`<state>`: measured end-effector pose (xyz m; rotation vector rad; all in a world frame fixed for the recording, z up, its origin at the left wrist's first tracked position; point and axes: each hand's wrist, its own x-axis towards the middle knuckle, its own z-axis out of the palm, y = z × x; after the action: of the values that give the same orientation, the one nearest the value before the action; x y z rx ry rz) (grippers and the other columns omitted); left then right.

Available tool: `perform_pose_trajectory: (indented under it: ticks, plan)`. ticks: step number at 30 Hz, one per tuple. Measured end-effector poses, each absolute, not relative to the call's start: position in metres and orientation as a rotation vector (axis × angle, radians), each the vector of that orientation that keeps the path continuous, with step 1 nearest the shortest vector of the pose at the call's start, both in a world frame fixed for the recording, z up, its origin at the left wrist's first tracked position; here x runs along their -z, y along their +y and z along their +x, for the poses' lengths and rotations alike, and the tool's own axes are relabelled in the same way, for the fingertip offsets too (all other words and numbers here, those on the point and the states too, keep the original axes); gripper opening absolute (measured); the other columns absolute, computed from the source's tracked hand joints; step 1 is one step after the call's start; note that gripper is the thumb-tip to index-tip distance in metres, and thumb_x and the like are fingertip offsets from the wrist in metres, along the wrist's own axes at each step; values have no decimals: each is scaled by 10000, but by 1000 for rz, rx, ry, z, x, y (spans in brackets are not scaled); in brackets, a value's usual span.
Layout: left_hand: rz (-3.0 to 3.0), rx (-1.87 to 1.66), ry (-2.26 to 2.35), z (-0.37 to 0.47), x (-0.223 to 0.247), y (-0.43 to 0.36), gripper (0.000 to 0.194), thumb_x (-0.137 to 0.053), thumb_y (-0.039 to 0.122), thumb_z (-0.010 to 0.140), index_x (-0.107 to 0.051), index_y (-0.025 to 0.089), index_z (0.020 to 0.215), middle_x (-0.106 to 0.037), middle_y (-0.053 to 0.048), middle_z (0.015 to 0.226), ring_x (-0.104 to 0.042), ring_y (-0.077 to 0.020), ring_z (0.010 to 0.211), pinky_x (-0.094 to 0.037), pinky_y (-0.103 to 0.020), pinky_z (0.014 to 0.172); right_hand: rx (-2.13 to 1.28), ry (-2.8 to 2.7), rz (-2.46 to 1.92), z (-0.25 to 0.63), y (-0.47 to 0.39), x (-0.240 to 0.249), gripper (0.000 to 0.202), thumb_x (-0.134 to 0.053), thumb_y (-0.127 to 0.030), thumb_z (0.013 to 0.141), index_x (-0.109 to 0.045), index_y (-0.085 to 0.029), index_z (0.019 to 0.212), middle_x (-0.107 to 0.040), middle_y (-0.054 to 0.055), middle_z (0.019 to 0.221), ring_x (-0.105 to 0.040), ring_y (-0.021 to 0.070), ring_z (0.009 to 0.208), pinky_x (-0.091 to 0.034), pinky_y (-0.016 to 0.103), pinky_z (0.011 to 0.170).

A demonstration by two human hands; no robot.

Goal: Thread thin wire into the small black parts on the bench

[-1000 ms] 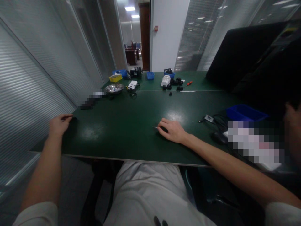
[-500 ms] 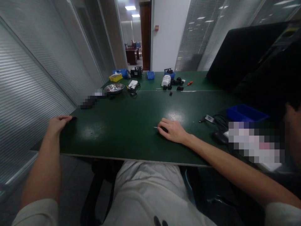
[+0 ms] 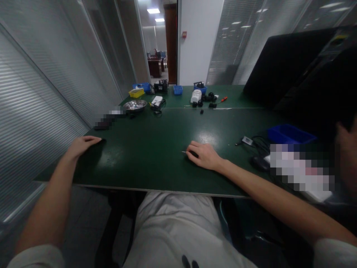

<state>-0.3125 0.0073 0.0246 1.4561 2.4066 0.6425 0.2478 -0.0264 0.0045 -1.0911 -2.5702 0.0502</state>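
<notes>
My left hand [image 3: 85, 144] is low over the left part of the green table [image 3: 145, 149]. Its fingers stretch out to the right, close together, with a dark patch at their tips that may be shadow. Nothing can be made out in it. My right hand [image 3: 203, 154] rests on the table right of the middle, its fingers curled round a thin tool. Only the tool's pale metal tip [image 3: 183, 152] shows, pointing left past the fingers; the rest is hidden in the dark hollow of the hand.
At the back stand a steel bowl [image 3: 135, 105], a yellow tray [image 3: 136, 93], a white device with cable [image 3: 156, 101], black parts [image 3: 209, 97] and an orange screwdriver [image 3: 224, 99]. A blue bin [image 3: 290, 134], cables and another person's hand [image 3: 346, 141] are on the right.
My left hand has moved to the right across the table, away from its left edge. My right hand stays in place with the tool. The view has shifted slightly.
</notes>
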Motion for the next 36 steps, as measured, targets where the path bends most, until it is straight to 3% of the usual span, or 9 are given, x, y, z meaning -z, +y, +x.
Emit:
perform_pose_trajectory:
  ticks: [4,8,14,19,27,32,36]
  plan:
    - [1710,-566,1746,-237,-23,28,568,-801,690,673,-803,235,1013,-767,-10,1060,-669,-214,993,-494,-281,918,-55,-2574,-1089,247,-26,-3,301,-431,-396,1052,-657,-201,1019,-639,45,978,-527,131,715,-275,279,612]
    - [1938,-414,1242,-122,-21,39,462,-763,586,792,-807,195,1035,-750,-72,1082,-659,-239,1013,-480,-321,916,-48,-2575,-1091,248,-27,-4,292,-439,-392,1046,-660,-202,1020,-639,42,975,-518,129,703,-265,278,610]
    - [2100,-413,826,-6,-2,37,359,-718,458,888,-794,131,1014,-734,-71,917,-610,-162,774,-430,-257,698,-26,-2590,-1106,248,-29,-7,288,-443,-384,1044,-668,-204,1044,-638,40,958,-525,131,704,-255,280,606]
    - [2221,-644,802,-1,8,26,296,-638,395,970,-788,142,1006,-727,-69,959,-639,-170,863,-450,-266,798,-48,-2592,-1097,248,-28,-7,286,-446,-380,1042,-670,-202,1062,-645,45,990,-542,133,728,-268,280,613]
    - [2382,-642,762,-3,-3,18,325,-508,345,1050,-781,170,1065,-715,-76,1031,-654,-179,947,-454,-285,873,-58,-2591,-1169,254,-25,-11,298,-456,-393,1027,-683,-199,1028,-643,51,965,-544,144,734,-277,286,632]
    - [2581,-655,750,-5,-4,10,298,-641,419,979,-762,195,1134,-691,-90,1056,-632,-218,1016,-449,-329,921,-19,-2601,-1219,254,-24,-11,298,-466,-405,1016,-687,-205,1007,-648,47,961,-541,144,716,-265,296,629]
    - [2611,-650,728,-7,-1,11,270,-647,386,980,-756,192,1134,-671,-95,1056,-625,-217,1021,-461,-329,923,-28,-2615,-1227,254,-25,-14,301,-459,-404,1019,-687,-208,1009,-659,47,985,-552,145,723,-266,298,631]
